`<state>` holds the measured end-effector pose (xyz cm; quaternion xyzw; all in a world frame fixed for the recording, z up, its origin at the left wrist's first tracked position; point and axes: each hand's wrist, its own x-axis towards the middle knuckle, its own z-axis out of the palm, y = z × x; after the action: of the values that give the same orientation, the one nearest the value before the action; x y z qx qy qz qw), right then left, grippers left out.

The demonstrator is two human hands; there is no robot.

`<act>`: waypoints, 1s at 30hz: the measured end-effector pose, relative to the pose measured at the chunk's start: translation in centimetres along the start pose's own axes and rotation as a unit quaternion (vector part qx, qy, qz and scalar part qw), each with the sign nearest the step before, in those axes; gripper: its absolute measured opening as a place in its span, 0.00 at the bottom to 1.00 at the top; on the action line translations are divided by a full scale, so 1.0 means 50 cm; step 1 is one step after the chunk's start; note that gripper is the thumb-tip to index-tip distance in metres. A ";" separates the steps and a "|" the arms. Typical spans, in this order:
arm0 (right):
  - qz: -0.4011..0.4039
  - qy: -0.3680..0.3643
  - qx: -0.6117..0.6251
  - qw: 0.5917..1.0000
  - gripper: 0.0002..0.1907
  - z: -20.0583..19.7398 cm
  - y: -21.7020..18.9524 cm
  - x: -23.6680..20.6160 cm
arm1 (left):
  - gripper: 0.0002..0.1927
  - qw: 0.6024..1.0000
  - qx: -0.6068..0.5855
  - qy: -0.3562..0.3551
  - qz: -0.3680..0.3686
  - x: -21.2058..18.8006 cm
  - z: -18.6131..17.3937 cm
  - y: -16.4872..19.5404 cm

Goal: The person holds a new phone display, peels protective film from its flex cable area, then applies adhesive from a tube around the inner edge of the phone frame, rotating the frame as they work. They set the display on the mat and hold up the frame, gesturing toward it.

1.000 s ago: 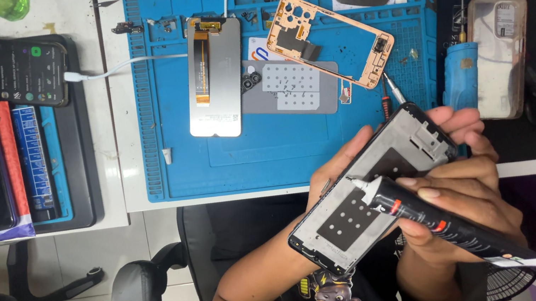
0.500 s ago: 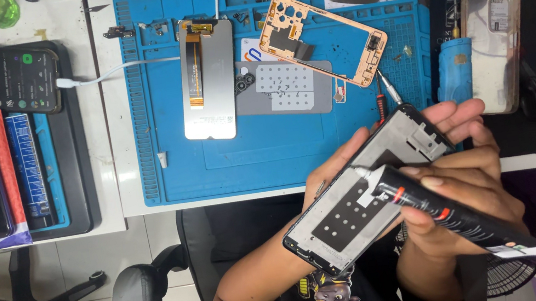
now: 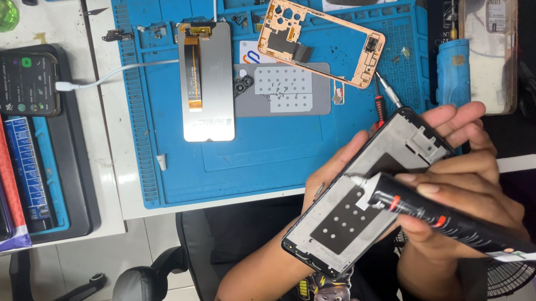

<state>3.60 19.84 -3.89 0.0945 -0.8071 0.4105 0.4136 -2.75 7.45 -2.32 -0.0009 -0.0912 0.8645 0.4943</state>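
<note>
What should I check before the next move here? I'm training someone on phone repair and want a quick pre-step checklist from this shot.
1. Frame supported: ok. The left hand grips the phone frame from beneath, above the lap, off the blue mat.
2. Tube under control: ok. The right hand holds the black tube along its length.
3. Nozzle placement: ok. The tip sits at the frame's upper long edge.
4. Whether anything is coming out of the nozzle: cannot tell, too small.
5. Frame's inner face free of debris: cannot tell.
6. Display panel within reach: ok. The display panel lies on the mat, back side up.
</note>
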 end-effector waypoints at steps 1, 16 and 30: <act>-0.001 -0.004 0.005 1.000 0.20 0.000 -0.001 0.001 | 0.43 1.000 -0.007 -0.001 0.000 0.001 0.000 0.000; 0.004 0.012 -0.029 0.999 0.20 -0.005 0.005 -0.006 | 0.41 0.999 0.022 0.028 -0.021 -0.011 0.007 0.006; -0.006 -0.007 -0.025 1.000 0.20 -0.007 0.009 -0.006 | 0.38 0.999 -0.016 0.034 -0.007 0.006 0.002 -0.001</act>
<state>3.78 20.34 -4.23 0.0919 -0.8195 0.3871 0.4125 -2.88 7.69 -2.19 -0.0376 -0.0881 0.8591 0.5028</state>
